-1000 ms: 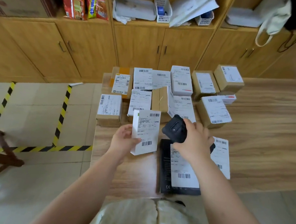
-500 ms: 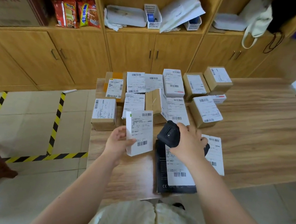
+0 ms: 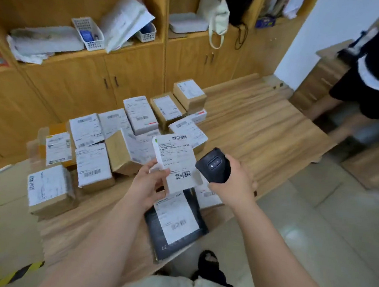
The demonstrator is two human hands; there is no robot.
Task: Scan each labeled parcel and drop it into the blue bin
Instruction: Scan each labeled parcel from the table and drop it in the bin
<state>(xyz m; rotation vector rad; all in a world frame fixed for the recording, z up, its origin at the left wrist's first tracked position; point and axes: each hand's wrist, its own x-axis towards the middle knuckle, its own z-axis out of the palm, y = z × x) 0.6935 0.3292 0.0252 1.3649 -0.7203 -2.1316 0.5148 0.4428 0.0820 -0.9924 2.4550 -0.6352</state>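
Since the earlier frame you have lifted the white flat parcel [image 3: 175, 159] higher and brought it in beside the black handheld scanner [image 3: 214, 165]. Your view has also swung to the right.

Your left hand [image 3: 149, 185] pinches the parcel at its lower left edge, thumb on the label face and fingers behind. Your right hand [image 3: 235, 182] is wrapped round the scanner's body, just right of the parcel. The blur does not show whether scanner and parcel touch.

The parcel is held in the air above the wooden table [image 3: 266, 132], over a black flat parcel [image 3: 162, 245] that lies below both hands. Brown cardboard parcels [image 3: 122, 157] lie beyond and left of the left hand. The blue bin is not in view.

Step in hand, as judged: the scan. The scanner sits very near the label. Draw it back a little, aim its head at the lower barcode [image 3: 182, 174], and hold both hands steady until it reads. Keep your thumb off the bars.

The parcel's long axis runs away from you, with the far end tipped slightly left. The label face points up toward you.
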